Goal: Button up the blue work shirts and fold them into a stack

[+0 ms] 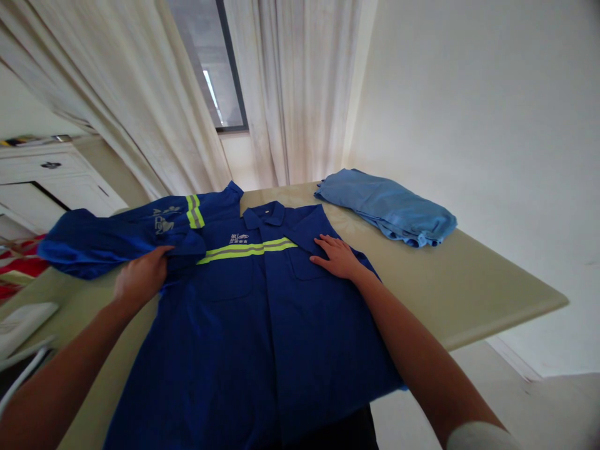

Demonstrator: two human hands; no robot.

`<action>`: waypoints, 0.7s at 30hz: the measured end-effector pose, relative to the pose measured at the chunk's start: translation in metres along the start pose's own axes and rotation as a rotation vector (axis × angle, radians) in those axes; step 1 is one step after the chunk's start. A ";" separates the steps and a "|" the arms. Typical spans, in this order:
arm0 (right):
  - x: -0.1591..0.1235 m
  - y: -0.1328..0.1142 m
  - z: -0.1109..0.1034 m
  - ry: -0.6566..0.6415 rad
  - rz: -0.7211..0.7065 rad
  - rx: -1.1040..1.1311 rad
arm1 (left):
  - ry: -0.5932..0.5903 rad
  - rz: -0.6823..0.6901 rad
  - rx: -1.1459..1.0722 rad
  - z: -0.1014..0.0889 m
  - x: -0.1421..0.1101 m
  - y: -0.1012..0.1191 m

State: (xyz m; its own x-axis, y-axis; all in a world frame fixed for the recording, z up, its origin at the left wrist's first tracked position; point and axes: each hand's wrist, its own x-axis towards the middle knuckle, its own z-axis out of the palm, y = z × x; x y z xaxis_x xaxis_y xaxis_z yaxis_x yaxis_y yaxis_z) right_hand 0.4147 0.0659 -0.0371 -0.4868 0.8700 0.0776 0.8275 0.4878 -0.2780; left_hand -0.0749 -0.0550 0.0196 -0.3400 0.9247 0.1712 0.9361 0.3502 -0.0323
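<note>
A dark blue work jacket (pixel 234 350) lies front up on the table, its collar at the far side and its lower part hanging over the near edge. A yellow-green reflective stripe crosses its chest. My left hand (pixel 143 275) is closed on the jacket's sleeve edge at the left, thumb on top. My right hand (pixel 340 257) rests flat with fingers spread on the chest at the right, below the shoulder. Left of the collar, more dark blue cloth (pixel 117 231) with a striped band and pale lettering is spread out; where it joins the jacket is hidden.
A folded light blue garment (pixel 387 203) lies at the table's far right. The pale table (pixel 492 281) ends in a corner at the right. Red cloth (pixel 28 262) and a white object (pixel 25 322) are at the left. Curtains (pixel 300 94) hang behind, beside a white cabinet (pixel 51 181).
</note>
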 end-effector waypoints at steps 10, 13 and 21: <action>0.000 0.000 0.000 0.009 -0.006 0.006 | -0.208 0.468 -0.301 0.001 -0.026 0.040; 0.000 -0.001 -0.001 0.003 -0.003 0.002 | -0.186 0.493 -0.103 0.015 -0.042 0.036; 0.001 0.000 0.000 0.006 -0.007 -0.004 | -0.172 0.360 -0.001 0.022 -0.049 0.028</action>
State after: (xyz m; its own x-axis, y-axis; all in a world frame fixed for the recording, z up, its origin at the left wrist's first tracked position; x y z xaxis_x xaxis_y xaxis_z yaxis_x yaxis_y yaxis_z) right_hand 0.4142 0.0665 -0.0370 -0.4914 0.8668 0.0852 0.8250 0.4946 -0.2736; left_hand -0.0339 -0.0875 -0.0118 -0.0004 0.9998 -0.0179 0.9983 -0.0007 -0.0591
